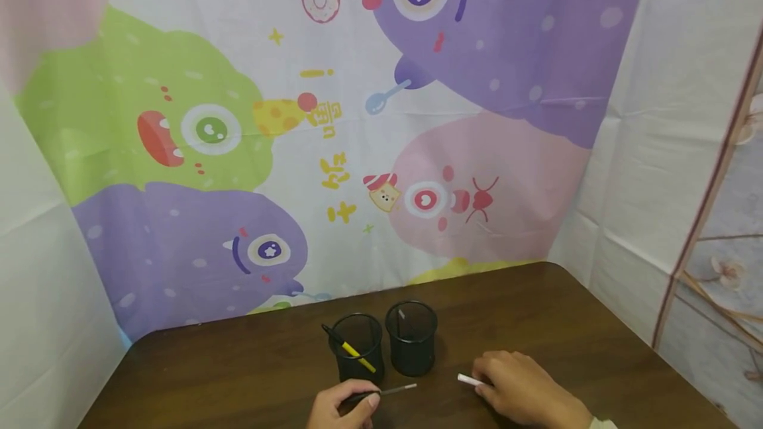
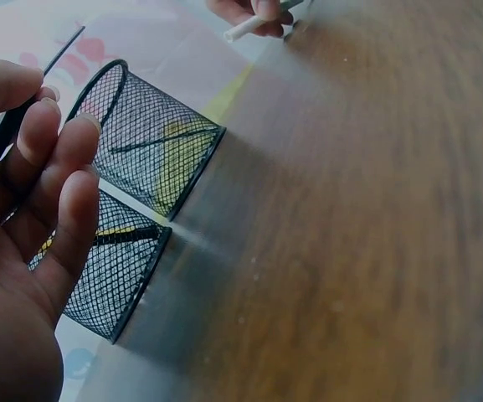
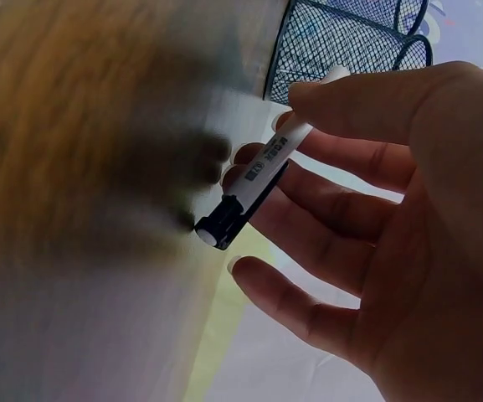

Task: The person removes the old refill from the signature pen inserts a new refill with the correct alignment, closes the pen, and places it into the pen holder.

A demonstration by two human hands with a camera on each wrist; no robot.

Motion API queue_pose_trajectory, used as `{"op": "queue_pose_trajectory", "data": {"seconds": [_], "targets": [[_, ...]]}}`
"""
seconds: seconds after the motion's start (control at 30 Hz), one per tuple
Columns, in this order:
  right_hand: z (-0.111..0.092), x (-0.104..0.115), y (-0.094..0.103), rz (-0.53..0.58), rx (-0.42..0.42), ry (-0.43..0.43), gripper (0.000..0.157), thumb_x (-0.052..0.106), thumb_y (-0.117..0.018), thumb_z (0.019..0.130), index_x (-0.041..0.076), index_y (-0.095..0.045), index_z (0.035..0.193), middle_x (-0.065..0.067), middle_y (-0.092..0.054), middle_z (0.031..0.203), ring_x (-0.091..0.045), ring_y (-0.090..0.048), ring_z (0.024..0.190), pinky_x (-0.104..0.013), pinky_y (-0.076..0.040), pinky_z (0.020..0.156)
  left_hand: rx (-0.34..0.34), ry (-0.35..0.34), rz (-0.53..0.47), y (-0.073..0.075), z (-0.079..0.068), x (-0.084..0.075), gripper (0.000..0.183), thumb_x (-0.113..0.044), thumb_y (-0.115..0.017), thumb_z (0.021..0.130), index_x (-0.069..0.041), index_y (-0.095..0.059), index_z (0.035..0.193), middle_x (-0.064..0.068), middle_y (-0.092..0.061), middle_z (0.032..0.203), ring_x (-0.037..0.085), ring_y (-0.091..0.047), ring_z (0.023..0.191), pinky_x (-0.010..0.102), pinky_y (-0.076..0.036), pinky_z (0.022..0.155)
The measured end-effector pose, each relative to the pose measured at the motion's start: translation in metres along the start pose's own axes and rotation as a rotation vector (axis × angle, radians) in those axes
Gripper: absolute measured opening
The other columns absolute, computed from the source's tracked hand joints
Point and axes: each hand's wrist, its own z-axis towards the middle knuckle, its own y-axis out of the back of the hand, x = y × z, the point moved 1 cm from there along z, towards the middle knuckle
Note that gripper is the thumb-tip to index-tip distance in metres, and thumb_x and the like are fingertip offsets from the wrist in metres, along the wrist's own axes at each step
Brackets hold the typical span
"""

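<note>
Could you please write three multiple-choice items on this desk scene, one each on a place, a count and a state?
1. Where is the yellow pen?
A. in the left mesh cup
B. on the table
C. in the right hand

2. How many mesh cups stand on the table?
A. one
B. two
C. three

3. What is the right hand doing?
A. resting flat
B. holding a white pen
C. lifting a cup

Key: 1 A, it leans inside that cup; 2 B, two stand side by side; 3 B, thumb and fingers pinch the pen.
</note>
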Motion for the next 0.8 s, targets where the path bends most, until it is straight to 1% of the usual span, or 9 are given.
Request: {"op": "queue_pose_trajectory", "data": {"seconds": [0.13, 0.23, 0.33, 0.43, 0.63, 0.7, 0.8], "targets": [[-0.0001, -0.0008, 0.0002, -0.011, -0.027, 0.002, 0.015, 0.024, -0.077, 0.088, 0.027, -0.063, 0.083, 0.022, -0.052, 0.080, 0.001, -0.046, 0.068, -0.031, -0.044, 0.059, -0.004, -0.001, 0.008, 0.0005, 0.0013, -0.0003, 0.023, -0.019, -0.074, 0.092, 0.002, -0.073, 0.102, 0.002, -0.066, 0.064, 0.013, -0.065, 0.058, 0.029, -0.054, 0.057], [-0.0004, -0.0017, -0.0009, -0.014, -0.039, 0.001, 0.015, 0.023, -0.077, 0.088, 0.028, -0.063, 0.083, 0.022, -0.051, 0.080, 0.002, -0.046, 0.068, -0.031, -0.044, 0.058, -0.002, 0.012, 0.012, 0.0005, 0.0010, 0.0000, 0.023, -0.019, -0.074, 0.092, 0.002, -0.073, 0.102, 0.004, -0.068, 0.065, 0.014, -0.066, 0.059, 0.028, -0.055, 0.057], [-0.0003, -0.0019, -0.0011, -0.006, -0.030, -0.001, 0.014, 0.024, -0.077, 0.088, 0.027, -0.064, 0.084, 0.022, -0.052, 0.080, 0.002, -0.046, 0.068, -0.031, -0.044, 0.058, -0.005, 0.021, 0.018, 0.0004, 0.0004, 0.0003, 0.023, -0.019, -0.074, 0.092, 0.001, -0.074, 0.102, 0.008, -0.069, 0.067, 0.014, -0.066, 0.060, 0.028, -0.055, 0.058], [-0.0004, -0.0018, -0.0008, -0.001, -0.017, -0.001, 0.012, 0.025, -0.076, 0.088, 0.026, -0.065, 0.085, 0.021, -0.053, 0.081, 0.001, -0.047, 0.069, -0.031, -0.044, 0.059, -0.006, 0.019, 0.010, 0.0003, 0.0005, 0.0009, 0.022, -0.018, -0.074, 0.092, 0.002, -0.074, 0.102, 0.009, -0.069, 0.068, 0.014, -0.066, 0.059, 0.028, -0.055, 0.058], [-0.0008, -0.0010, -0.0009, -0.011, -0.012, -0.008, 0.009, 0.026, -0.076, 0.089, 0.027, -0.067, 0.088, 0.020, -0.055, 0.085, 0.001, -0.050, 0.072, -0.033, -0.047, 0.062, -0.005, 0.013, 0.000, 0.0002, 0.0017, 0.0011, 0.021, -0.018, -0.074, 0.092, 0.001, -0.074, 0.101, 0.002, -0.067, 0.065, 0.013, -0.065, 0.058, 0.029, -0.055, 0.057], [-0.0012, -0.0008, -0.0015, -0.009, -0.007, -0.010, 0.008, 0.027, -0.076, 0.089, 0.027, -0.068, 0.089, 0.020, -0.055, 0.087, 0.001, -0.051, 0.074, -0.034, -0.047, 0.063, -0.006, 0.009, 0.004, 0.0003, 0.0017, 0.0016, 0.020, -0.017, -0.073, 0.092, 0.001, -0.074, 0.101, 0.003, -0.068, 0.065, 0.013, -0.066, 0.058, 0.029, -0.055, 0.057], [-0.0024, -0.0004, -0.0023, -0.004, -0.005, 0.001, 0.008, 0.026, -0.077, 0.089, 0.028, -0.068, 0.088, 0.020, -0.054, 0.086, 0.001, -0.050, 0.073, -0.032, -0.046, 0.061, -0.012, 0.026, 0.017, 0.0001, 0.0016, 0.0021, 0.019, -0.018, -0.074, 0.091, -0.001, -0.075, 0.100, 0.007, -0.069, 0.067, 0.013, -0.066, 0.059, 0.028, -0.055, 0.057]]}}
